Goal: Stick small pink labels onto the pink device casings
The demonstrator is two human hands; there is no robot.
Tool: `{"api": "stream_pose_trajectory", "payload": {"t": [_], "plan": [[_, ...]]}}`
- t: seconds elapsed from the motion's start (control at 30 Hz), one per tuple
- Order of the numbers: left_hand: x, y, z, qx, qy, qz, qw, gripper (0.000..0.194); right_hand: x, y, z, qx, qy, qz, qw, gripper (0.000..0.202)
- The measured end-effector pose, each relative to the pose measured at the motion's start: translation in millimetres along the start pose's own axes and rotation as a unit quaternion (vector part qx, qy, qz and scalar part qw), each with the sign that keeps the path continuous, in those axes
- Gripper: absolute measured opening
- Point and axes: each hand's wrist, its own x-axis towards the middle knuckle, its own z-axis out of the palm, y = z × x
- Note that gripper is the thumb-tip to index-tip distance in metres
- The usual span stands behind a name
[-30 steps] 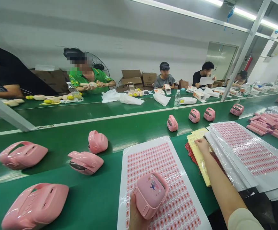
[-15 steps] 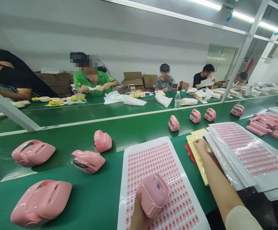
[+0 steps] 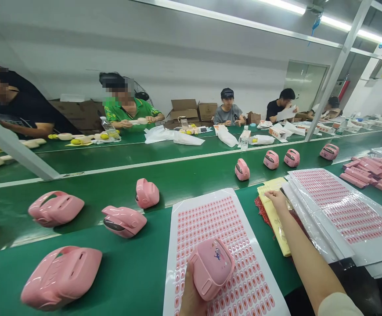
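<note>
My left hand [image 3: 192,292] grips a rounded pink plastic housing [image 3: 213,267], its decorated face turned up. Under it lies a white sheet of small pink oval stickers [image 3: 204,219], partly covered by the housing and hand. On the right, my right hand [image 3: 278,201] is over a yellow paper sheet [image 3: 275,219], fingertips pinched together near its upper part. Whatever they may hold is too small to make out. A red textured cloth [image 3: 261,210] shows beneath the yellow sheet.
Pink handled housings [image 3: 61,276] stand at left, and more [image 3: 56,208] ride the green conveyor belt [image 3: 184,180]. Stacked sticker sheets [image 3: 342,210] and long pink parts [image 3: 369,171] lie at right. Co-workers sit across; a slanted metal post [image 3: 329,74] rises at right.
Housings on the belt have shifted right, and another enters at the left edge. My right fingers have changed pose slightly over the yellow sheet. The left hand keeps its hold.
</note>
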Motion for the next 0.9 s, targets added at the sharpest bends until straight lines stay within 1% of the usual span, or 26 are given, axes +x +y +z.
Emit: {"api": "stream_pose_trajectory", "payload": {"t": [0.07, 0.13, 0.2, 0.27, 0.3, 0.33, 0.37, 0.43, 0.63, 0.83, 0.9], "plan": [[-3, 8, 16.7, 0.062, 0.029, 0.021, 0.997, 0.07, -21, -15, 3, 0.054, -0.076, 0.007, 0.996, 0.026], [-8, 17, 35.5, 0.143, 0.07, 0.093, 0.983, 0.072, -51, -30, 9, 0.098, -0.159, 0.013, 0.982, 0.028], [-12, 23, 51.9, 0.203, 0.083, 0.142, 0.965, 0.07, -84, -44, 17, 0.138, -0.239, 0.016, 0.961, 0.028], [-14, 27, 62.3, 0.238, 0.085, 0.169, 0.953, 0.068, -115, -56, 25, 0.18, -0.324, 0.028, 0.928, 0.024], [-15, 28, 65.1, 0.249, 0.084, 0.176, 0.949, 0.068, -126, -61, 29, 0.189, -0.354, 0.034, 0.915, 0.022], [-16, 28, 66.6, 0.258, 0.083, 0.181, 0.946, 0.067, -135, -64, 32, 0.189, -0.371, 0.041, 0.908, 0.019], [-16, 28, 67.0, 0.264, 0.083, 0.184, 0.943, 0.067, -142, -67, 35, 0.178, -0.376, 0.047, 0.908, 0.017], [-17, 28, 66.3, 0.271, 0.086, 0.187, 0.94, 0.067, -147, -70, 39, 0.144, -0.367, 0.053, 0.917, 0.014], [-21, 30, 67.5, 0.273, 0.092, 0.193, 0.938, 0.069, -149, -71, 41, 0.122, -0.36, 0.071, 0.922, 0.01], [-22, 30, 69.6, 0.267, 0.103, 0.195, 0.938, 0.067, -152, -74, 41, 0.111, -0.347, 0.067, 0.929, 0.009], [-22, 30, 70.1, 0.266, 0.101, 0.198, 0.938, 0.066, -154, -73, 42, 0.099, -0.342, 0.053, 0.933, 0.009]]}}
